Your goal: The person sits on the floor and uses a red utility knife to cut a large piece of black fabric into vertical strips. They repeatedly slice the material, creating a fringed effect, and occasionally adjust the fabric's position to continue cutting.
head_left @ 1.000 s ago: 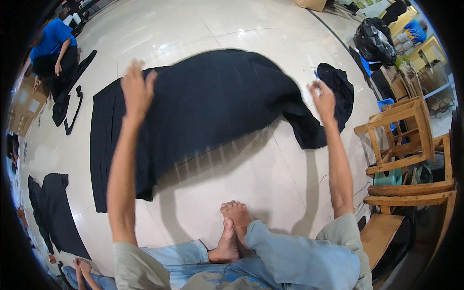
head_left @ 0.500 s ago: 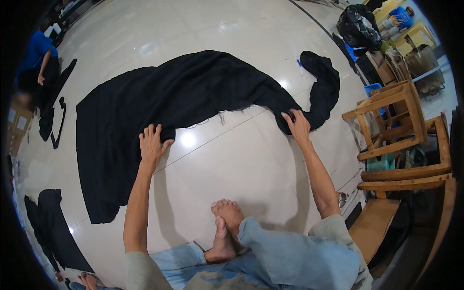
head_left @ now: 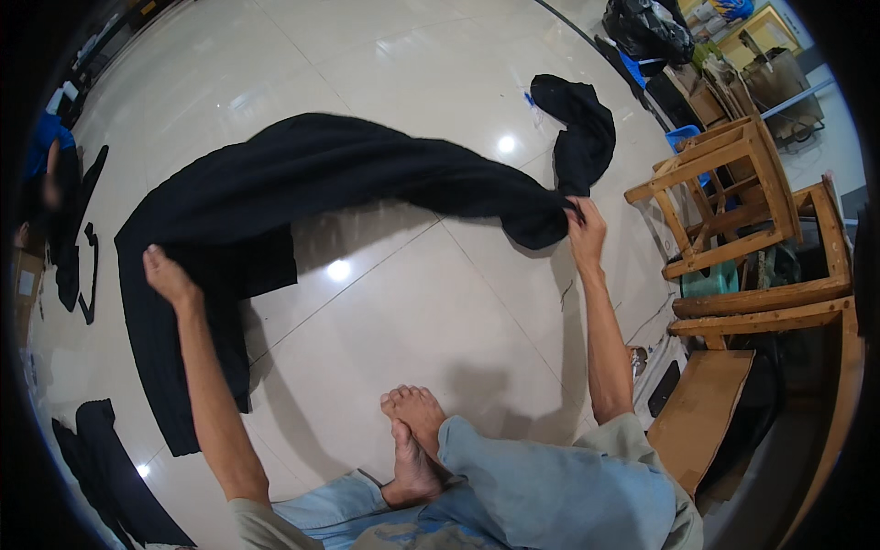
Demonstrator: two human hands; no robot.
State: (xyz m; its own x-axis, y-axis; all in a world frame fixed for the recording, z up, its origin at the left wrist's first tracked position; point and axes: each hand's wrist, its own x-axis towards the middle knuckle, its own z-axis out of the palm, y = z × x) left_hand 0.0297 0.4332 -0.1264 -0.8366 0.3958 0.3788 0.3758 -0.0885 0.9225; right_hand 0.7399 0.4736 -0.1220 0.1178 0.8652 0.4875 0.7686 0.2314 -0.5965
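A long piece of black cloth stretches in a curve over the tiled floor in front of me, partly lifted, with shadow beneath its middle. At its right part, my right hand pinches the edge between thumb and fingers. Over the left part, my left hand is closed with the fingertips pressed together on the cloth. A rumpled black tail of fabric lies beyond my right hand; whether it joins the held piece is hidden there. The cloth's left end hangs toward my left forearm.
Wooden stools and a cardboard piece stand along the right. A black plastic bag sits far right. More black fabric pieces lie at lower left. Another person in blue is at far left. My bare feet are crossed in front.
My left hand has moved left and closed on the cloth. My right hand has pinched the edge. The cloth's middle has lifted and bunched narrower, and the view has shifted slightly.
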